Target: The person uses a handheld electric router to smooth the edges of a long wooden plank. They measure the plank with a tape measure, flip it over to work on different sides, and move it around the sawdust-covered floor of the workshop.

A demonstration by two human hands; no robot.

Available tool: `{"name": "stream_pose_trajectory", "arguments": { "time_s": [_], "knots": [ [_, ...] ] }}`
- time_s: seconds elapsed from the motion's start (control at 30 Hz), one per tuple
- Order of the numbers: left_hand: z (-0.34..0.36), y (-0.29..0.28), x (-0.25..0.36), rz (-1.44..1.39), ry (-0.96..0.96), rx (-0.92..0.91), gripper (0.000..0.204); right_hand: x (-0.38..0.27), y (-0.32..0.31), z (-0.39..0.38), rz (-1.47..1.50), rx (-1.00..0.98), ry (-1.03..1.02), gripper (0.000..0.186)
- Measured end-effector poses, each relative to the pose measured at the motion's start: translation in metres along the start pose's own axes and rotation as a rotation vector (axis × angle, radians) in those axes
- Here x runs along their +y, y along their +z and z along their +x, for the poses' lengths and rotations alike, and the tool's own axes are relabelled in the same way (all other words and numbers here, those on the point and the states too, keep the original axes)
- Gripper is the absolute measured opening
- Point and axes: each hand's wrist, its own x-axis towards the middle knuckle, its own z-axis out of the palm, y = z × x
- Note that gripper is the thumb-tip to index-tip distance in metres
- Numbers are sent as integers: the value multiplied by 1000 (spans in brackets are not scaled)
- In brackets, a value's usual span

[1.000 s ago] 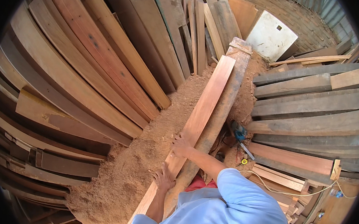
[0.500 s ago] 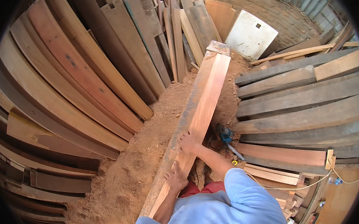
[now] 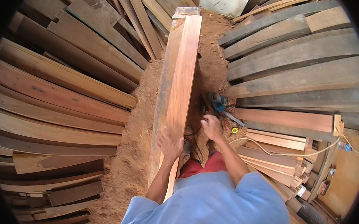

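Note:
A long reddish-brown plank [image 3: 181,83] lies lengthwise along a worn wooden bench beam [image 3: 165,80] in front of me. My left hand [image 3: 170,143] rests on the near part of the plank, its fingers spread. To the right of the plank, my right hand [image 3: 212,127] is off the wood, its fingers curled in with nothing visible in them. Just beyond that hand, a blue power tool [image 3: 218,102] with a flat metal strip sits low beside the bench. Its exact kind is hard to make out.
Stacked boards [image 3: 60,104] fill the left side, and thick grey planks [image 3: 297,74] lie on the right. A yellow tape measure [image 3: 234,130] lies near the tool. A pale cord [image 3: 283,154] runs over offcuts on the right. Sawdust [image 3: 130,150] covers the floor.
My right hand has left the plank and moved right, toward the blue power tool. My left hand has shifted forward on the plank. The view has tilted and turned.

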Motion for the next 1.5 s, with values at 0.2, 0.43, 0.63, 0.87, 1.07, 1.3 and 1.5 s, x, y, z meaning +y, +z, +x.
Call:
{"name": "stream_pose_trajectory", "arguments": {
  "time_s": [0.2,0.43,0.63,0.87,1.07,1.3,1.5],
  "knots": [
    [110,24,82,66,271,16,101,152,-35,5,-80,-272,371,34],
    [146,39,118,121,269,82,99,239,-38,53,-238,-460,482,43],
    [145,35,116,164,285,42,98,245,-2,115,-329,-733,543,60],
    [152,36,120,199,307,13,104,324,109,142,-713,-843,302,60],
    [154,33,122,201,285,-42,107,357,141,161,-723,-755,214,39],
    [150,34,115,155,317,5,107,313,82,214,-630,-881,419,36],
    [144,28,114,134,289,15,108,236,14,145,-444,-659,530,41]
  ]
}}
